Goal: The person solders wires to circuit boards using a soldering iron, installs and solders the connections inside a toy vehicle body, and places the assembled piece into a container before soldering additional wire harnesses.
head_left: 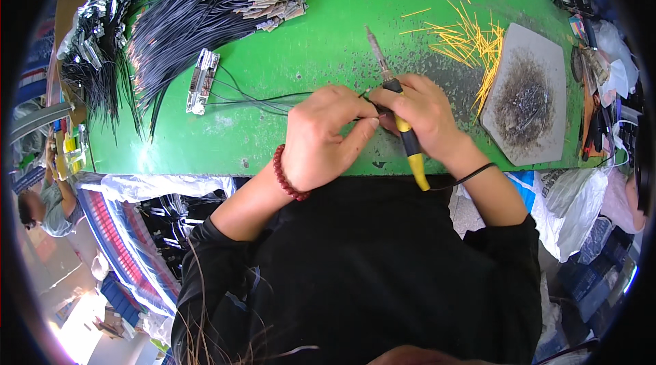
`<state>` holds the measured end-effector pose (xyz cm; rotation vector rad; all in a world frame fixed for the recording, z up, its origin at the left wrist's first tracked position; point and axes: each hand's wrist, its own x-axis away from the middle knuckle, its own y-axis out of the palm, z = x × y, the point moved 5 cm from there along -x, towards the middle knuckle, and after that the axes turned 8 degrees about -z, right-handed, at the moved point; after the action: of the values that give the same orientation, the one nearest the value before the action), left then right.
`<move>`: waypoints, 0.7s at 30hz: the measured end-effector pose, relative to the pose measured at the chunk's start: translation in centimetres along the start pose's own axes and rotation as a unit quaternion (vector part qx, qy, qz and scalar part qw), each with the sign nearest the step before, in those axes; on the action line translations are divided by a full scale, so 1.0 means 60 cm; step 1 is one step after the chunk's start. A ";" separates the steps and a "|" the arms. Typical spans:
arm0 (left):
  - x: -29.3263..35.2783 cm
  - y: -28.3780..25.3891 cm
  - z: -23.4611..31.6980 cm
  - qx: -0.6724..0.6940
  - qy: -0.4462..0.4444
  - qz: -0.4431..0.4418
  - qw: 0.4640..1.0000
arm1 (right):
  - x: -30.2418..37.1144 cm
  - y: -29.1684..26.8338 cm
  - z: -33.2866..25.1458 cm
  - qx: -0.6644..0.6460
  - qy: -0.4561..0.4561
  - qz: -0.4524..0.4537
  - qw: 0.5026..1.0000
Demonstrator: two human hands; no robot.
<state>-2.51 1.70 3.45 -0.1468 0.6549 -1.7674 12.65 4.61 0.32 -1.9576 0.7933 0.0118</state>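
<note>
My right hand is closed round a soldering iron with a yellow and black handle. Its metal tip points up and away over the table. Close beside it, my left hand pinches thin black wires, their ends mostly hidden by the fingers. Both hands' fingertips meet near the table's front edge, and what lies between them is too small to make out. The wires run left to a shiny metal part lying flat on the green table.
Bundled black wires with brown-and-silver ends cover the far left, beside a second bundle with silvery parts. Thin yellow sticks lie scattered at the right, against a grey, scorched slab. Another person appears at the far left.
</note>
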 end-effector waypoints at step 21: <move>-0.012 0.053 -0.051 -0.066 -0.026 -0.013 0.997 | 0.221 -0.097 0.009 -0.242 0.298 0.265 0.885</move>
<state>-0.89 2.96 -0.54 -0.2929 0.7348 -1.7390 26.34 -0.15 0.26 -2.1572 1.8723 -0.0761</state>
